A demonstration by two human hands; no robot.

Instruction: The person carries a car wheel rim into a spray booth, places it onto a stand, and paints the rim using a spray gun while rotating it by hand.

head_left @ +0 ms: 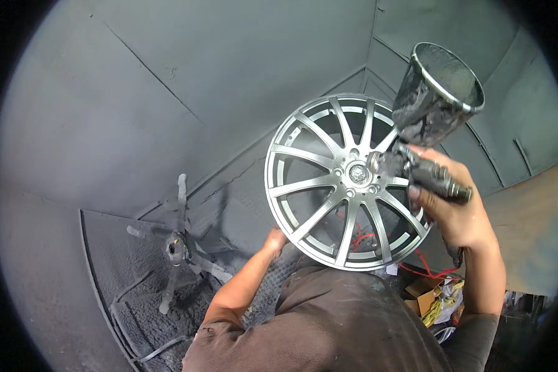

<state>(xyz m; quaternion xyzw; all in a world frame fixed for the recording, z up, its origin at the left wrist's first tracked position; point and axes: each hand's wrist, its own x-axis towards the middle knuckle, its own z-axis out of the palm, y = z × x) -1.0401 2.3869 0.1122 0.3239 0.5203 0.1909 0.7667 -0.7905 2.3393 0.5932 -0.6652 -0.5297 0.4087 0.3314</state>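
A silver multi-spoke alloy wheel [319, 211] is in front of me, its face turned up toward me. At its lower left edge, my left hand [276, 239] grips the rim, with the fingers mostly hidden behind it. My right hand [449, 208] is closed around a paint spray gun [437, 177] over the wheel's right side. The gun's nozzle end is near the hub. On top of the gun sits a tilted, paint-crusted metal cup [437, 102]. A thin red hose [428, 271] runs below the gun and shows between the spokes.
Grey paint-coated panels [167, 105] wall in the space. A multi-armed stand [177, 248] is on the floor at left, beside a dark textured mat [130, 260]. At lower right is an open cardboard box [423, 296] with yellow and white crumpled material.
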